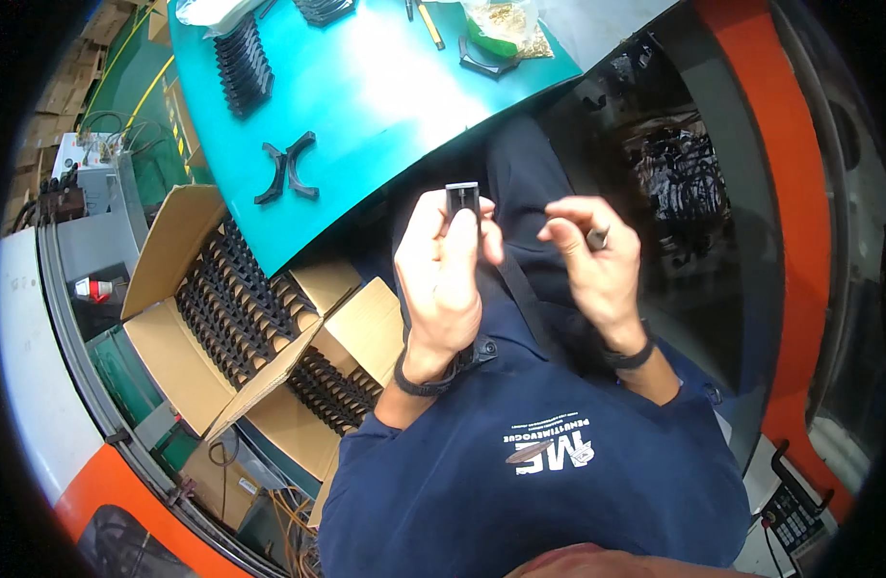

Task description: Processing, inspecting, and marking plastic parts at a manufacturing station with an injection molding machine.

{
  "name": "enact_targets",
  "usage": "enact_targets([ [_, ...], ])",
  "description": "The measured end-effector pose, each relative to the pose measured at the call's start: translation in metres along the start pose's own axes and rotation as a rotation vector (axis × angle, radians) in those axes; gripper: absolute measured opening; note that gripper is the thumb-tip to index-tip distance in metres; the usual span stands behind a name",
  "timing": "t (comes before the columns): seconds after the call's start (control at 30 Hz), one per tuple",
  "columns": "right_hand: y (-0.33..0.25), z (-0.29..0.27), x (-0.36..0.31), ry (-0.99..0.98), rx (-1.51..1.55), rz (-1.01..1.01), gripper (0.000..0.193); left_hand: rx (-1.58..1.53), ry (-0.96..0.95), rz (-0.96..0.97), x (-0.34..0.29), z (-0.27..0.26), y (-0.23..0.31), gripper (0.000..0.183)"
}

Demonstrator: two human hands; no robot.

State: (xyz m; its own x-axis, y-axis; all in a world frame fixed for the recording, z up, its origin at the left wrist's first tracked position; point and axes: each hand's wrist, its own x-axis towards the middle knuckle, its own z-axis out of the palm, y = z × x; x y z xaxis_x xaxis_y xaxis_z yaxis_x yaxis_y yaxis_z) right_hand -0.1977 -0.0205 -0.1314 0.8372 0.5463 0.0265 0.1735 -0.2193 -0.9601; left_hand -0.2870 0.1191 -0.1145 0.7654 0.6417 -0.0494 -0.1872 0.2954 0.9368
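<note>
My left hand (441,265) is closed around a black plastic part (462,198), thumb pressed on its face. The part shows a narrow rectangular end with a pale upper edge; the fingers cover the rest. To the right, apart from it, my right hand (597,265) has its fingers curled and the thumb near the fingertips. A dark round-ended piece (597,240) pokes out between those fingers; its length is hidden. Beyond the hands, two black curved brackets (287,170) lie back to back on the green table mat (366,125).
A row of nested black brackets (243,69) lies at the far left of the mat. Another bracket (486,60), a bag of small brass-coloured pieces (506,24) and a yellow-black pen-like tool (430,26) are at the back. Open cardboard boxes (173,356) of black parts stand at left.
</note>
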Motion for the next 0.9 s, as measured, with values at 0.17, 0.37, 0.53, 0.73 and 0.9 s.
enact_targets([
  [0.17, -0.048, -0.021, 0.014, -0.083, -0.162, -0.015, 0.039, 0.142, -0.006, 0.035, -0.011, 0.002, 0.015, 0.026],
  [0.37, -0.065, -0.015, 0.022, -0.043, -0.518, -0.539, 0.030, 0.176, 0.063, 0.004, -0.018, 0.014, 0.025, 0.024],
  [0.53, -0.063, -0.009, 0.021, -0.024, -0.538, -0.571, 0.030, 0.191, 0.018, -0.011, -0.021, 0.005, 0.025, 0.022],
  [0.73, -0.064, -0.009, 0.020, -0.024, -0.567, -0.589, 0.032, 0.228, 0.092, -0.018, -0.022, 0.011, 0.030, 0.019],
  [0.9, -0.065, -0.009, 0.019, -0.029, -0.589, -0.600, 0.031, 0.245, 0.118, 0.002, -0.022, 0.013, 0.030, 0.015],
])
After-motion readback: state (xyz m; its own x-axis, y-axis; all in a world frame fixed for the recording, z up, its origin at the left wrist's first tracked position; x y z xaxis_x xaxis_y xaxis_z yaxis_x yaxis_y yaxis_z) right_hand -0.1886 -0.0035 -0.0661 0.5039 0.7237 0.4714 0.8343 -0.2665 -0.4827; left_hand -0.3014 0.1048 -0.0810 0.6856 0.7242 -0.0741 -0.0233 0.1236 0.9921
